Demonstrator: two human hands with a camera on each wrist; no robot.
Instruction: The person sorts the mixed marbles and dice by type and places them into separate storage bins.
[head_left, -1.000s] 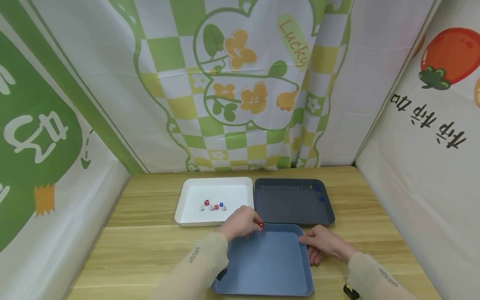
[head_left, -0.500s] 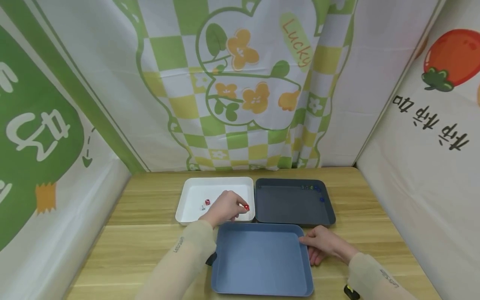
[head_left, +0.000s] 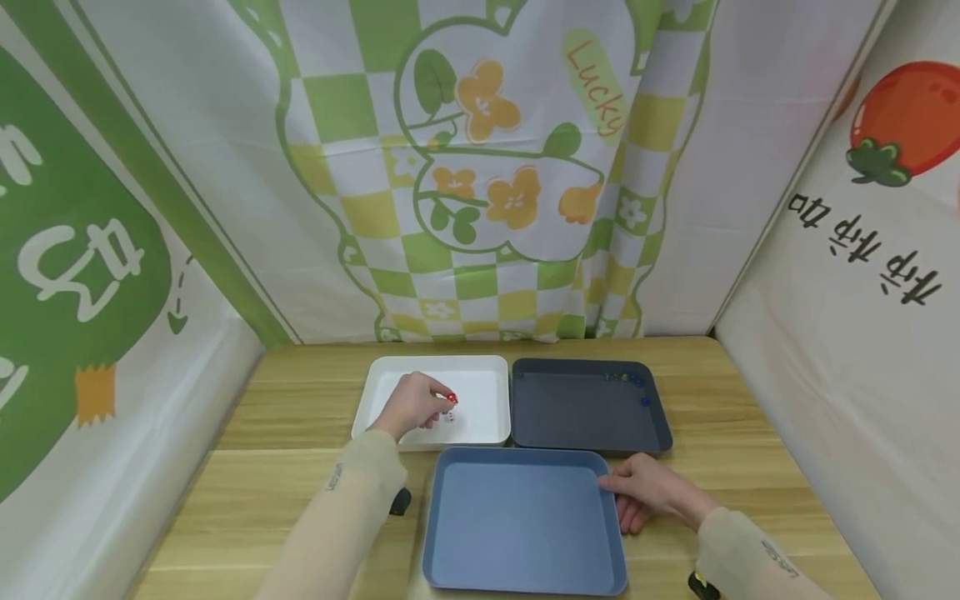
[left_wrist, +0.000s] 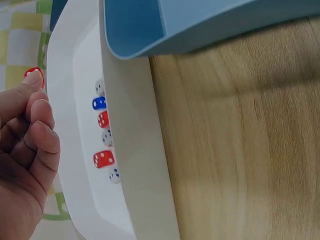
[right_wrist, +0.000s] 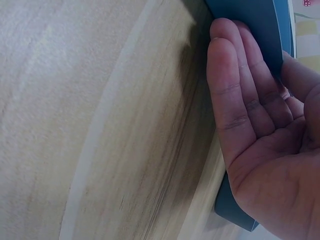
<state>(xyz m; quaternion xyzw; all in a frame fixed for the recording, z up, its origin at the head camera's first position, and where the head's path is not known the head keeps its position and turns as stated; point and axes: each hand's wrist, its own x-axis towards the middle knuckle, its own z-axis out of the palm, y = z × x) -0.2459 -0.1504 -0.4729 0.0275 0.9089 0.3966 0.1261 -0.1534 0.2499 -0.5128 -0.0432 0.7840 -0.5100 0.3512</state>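
My left hand (head_left: 412, 402) pinches a red die (head_left: 452, 398) between thumb and fingertip, raised over the white tray (head_left: 483, 396). In the left wrist view the same red die (left_wrist: 34, 74) shows only partly past the thumb. Several red, white and blue dice lie in a loose row in the white tray, such as a blue die (left_wrist: 99, 103); in the head view the left hand hides most of them. My right hand (head_left: 645, 487) grips the right rim of the blue tray (head_left: 525, 517), thumb on the rim and the other fingers along the outer wall.
A dark grey tray (head_left: 570, 408) stands right of the white one, with several small blue and greenish marbles (head_left: 635, 381) near its far right corner. All trays rest on a wooden table (head_left: 285, 433). Printed fabric (head_left: 465, 283) hangs behind and on both sides.
My left hand, with the red die pinched, has moved from the far left corner of the blue tray leftward and back over the white tray. My right hand stays on the rim.
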